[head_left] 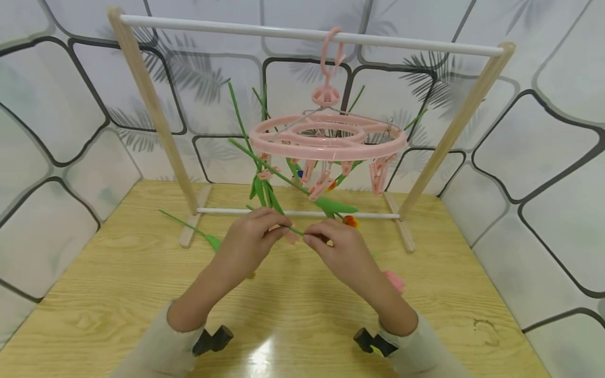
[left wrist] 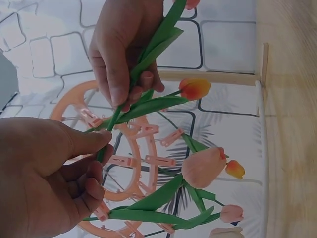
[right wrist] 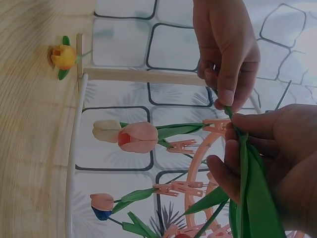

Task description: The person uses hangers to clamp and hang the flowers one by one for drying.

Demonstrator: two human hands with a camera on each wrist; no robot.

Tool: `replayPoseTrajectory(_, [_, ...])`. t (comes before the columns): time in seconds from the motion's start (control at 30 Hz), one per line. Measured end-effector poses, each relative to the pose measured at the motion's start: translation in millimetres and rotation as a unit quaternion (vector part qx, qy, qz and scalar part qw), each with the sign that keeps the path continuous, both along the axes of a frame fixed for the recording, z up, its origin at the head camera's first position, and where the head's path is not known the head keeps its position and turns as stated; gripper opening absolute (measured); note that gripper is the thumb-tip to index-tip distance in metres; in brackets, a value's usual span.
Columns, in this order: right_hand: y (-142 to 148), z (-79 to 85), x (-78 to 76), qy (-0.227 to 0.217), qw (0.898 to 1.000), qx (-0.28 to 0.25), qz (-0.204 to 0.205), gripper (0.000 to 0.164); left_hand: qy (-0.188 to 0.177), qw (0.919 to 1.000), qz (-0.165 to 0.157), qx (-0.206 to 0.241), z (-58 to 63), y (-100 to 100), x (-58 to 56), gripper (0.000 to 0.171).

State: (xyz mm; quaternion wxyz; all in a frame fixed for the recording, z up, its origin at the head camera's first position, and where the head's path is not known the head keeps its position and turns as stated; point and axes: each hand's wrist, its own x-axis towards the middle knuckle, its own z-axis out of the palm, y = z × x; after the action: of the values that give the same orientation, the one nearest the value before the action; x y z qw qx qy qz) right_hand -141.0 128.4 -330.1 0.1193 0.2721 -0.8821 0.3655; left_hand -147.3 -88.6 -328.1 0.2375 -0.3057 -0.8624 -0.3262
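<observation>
Both hands pinch the green stem of an artificial tulip, held below the hanging rack. My left hand has its thumb and fingers on the stem's bare part. My right hand grips it beside the leaves. The held tulip's pink head shows beyond the right forearm. Above hangs a pink round clip hanger with clothespins. Several tulips hang head down from its clips, among them a peach tulip and an orange one.
A wooden stand carries the white rod that bears the hanger; a lower bar spans its feet. An orange tulip lies on the wooden table at the left. Patterned panels stand around.
</observation>
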Motion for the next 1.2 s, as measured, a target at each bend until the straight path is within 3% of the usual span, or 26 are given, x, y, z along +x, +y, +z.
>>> replayPoseTrajectory(0.13, [2.0, 2.7, 1.1, 0.011, 1.000, 0.003, 0.007, 0.007, 0.006, 0.9999, 0.007, 0.009, 3.8, 0.3, 4.4, 0.018])
replayPoseTrajectory(0.23, [6.0, 5.6, 2.2, 0.007, 0.999, -0.008, 0.031, 0.007, 0.041, 0.9975, -0.017, 0.054, 10.4, 0.2, 12.1, 0.016])
replayPoseTrajectory(0.33, [10.5, 9.7, 4.8, -0.010, 0.997, -0.035, 0.064, 0.008, 0.114, 0.9829, -0.049, 0.136, 19.0, 1.7, 21.8, 0.016])
replayPoseTrajectory(0.37, [11.8, 11.3, 5.8, -0.018, 0.996, -0.045, 0.072, 0.008, 0.146, 0.9726, -0.059, 0.171, 21.9, 2.8, 24.2, 0.020])
replayPoseTrajectory(0.43, [14.0, 15.1, 8.9, -0.027, 0.994, -0.066, 0.085, 0.009, 0.217, 0.9432, -0.065, 0.243, 26.4, 6.4, 27.2, 0.028])
replayPoseTrajectory(0.53, [15.9, 19.9, 13.8, -0.030, 0.989, -0.100, 0.104, 0.011, 0.296, 0.8811, -0.093, 0.357, 28.4, 12.7, 28.6, 0.031])
replayPoseTrajectory(0.6, [16.5, 22.7, 17.5, -0.023, 0.986, -0.121, 0.116, 0.013, 0.314, 0.8424, -0.124, 0.420, 27.0, 16.3, 28.8, 0.028])
replayPoseTrajectory(0.63, [16.6, 23.8, 19.4, -0.019, 0.984, -0.133, 0.120, 0.014, 0.311, 0.8308, -0.141, 0.440, 25.6, 17.8, 28.9, 0.026])
replayPoseTrajectory(0.67, [16.7, 24.7, 21.1, -0.015, 0.982, -0.142, 0.122, 0.015, 0.298, 0.8248, -0.160, 0.453, 23.8, 19.0, 28.9, 0.025])
replayPoseTrajectory(0.7, [16.6, 25.6, 22.7, -0.009, 0.981, -0.150, 0.123, 0.016, 0.280, 0.8268, -0.171, 0.457, 21.8, 19.9, 28.8, 0.025])
replayPoseTrajectory(0.73, [16.8, 26.2, 24.1, -0.001, 0.980, -0.158, 0.123, 0.016, 0.258, 0.8385, -0.173, 0.448, 19.7, 21.1, 28.5, 0.026])
replayPoseTrajectory(0.87, [17.4, 27.1, 26.5, 0.021, 0.975, -0.180, 0.126, 0.014, 0.135, 0.9113, -0.155, 0.357, 8.7, 25.2, 28.0, 0.027])
replayPoseTrajectory(0.93, [17.6, 27.1, 26.2, 0.027, 0.975, -0.184, 0.124, 0.014, 0.062, 0.9342, -0.150, 0.318, 2.3, 27.1, 29.2, 0.018])
replayPoseTrajectory(0.97, [17.9, 27.1, 26.0, 0.028, 0.975, -0.185, 0.122, 0.014, 0.025, 0.9390, -0.151, 0.308, -0.5, 28.3, 29.9, 0.014])
replayPoseTrajectory(1.03, [18.1, 27.3, 25.4, 0.031, 0.975, -0.186, 0.114, 0.014, -0.045, 0.9396, -0.159, 0.300, -5.5, 30.3, 31.2, 0.012])
replayPoseTrajectory(1.1, [18.1, 27.2, 24.7, 0.032, 0.978, -0.182, 0.099, 0.014, -0.097, 0.9349, -0.169, 0.297, -8.8, 31.8, 31.1, 0.016])
replayPoseTrajectory(1.2, [17.2, 26.1, 22.7, 0.035, 0.980, -0.181, 0.079, 0.014, -0.130, 0.9287, -0.180, 0.297, -11.2, 32.6, 29.1, 0.017])
